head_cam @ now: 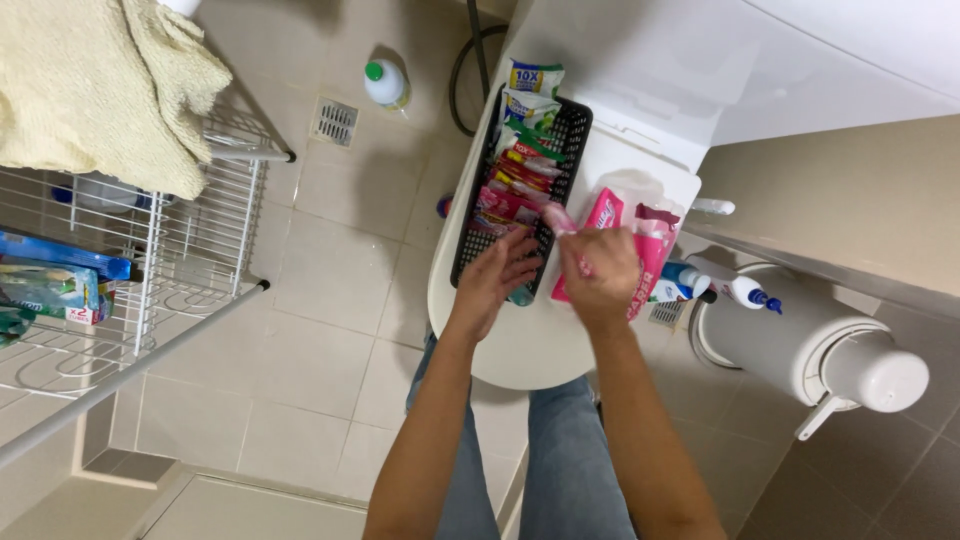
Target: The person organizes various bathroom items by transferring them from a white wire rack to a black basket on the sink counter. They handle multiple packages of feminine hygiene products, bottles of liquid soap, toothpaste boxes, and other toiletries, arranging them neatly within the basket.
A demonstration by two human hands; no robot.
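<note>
Pink sachet [556, 218] pinched in the right hand [603, 268] — its long axis slants toward the black basket [570, 135], just left. Left hand [497, 272] rests nearer, fingers loosely spread on the basket's packets [505, 205].

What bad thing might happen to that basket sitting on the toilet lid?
The black basket sits near the edge of the closed toilet lid, so a push from the left hand might tip it onto the floor. The pink packet in the right hand might slip. The stuffed sachets might spill.
</note>
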